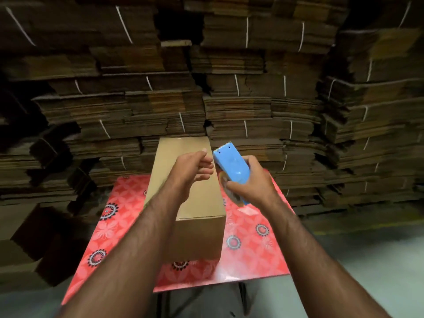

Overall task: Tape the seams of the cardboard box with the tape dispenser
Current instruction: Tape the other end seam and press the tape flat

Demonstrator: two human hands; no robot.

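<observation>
Head view: right hand (249,180) gripping tape dispenser (231,166), left hand (195,166) loosely curled, empty, over cardboard box (183,180); next, likely pulling the tape end.

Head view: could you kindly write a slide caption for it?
Right hand holds a blue tape dispenser beside a closed cardboard box on a red table; left hand hovers empty.

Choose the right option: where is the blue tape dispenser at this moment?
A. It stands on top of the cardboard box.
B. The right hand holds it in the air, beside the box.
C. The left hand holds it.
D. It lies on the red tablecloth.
B: the right hand grips the blue tape dispenser off the cardboard box, while the left hand is empty above the box.
</observation>
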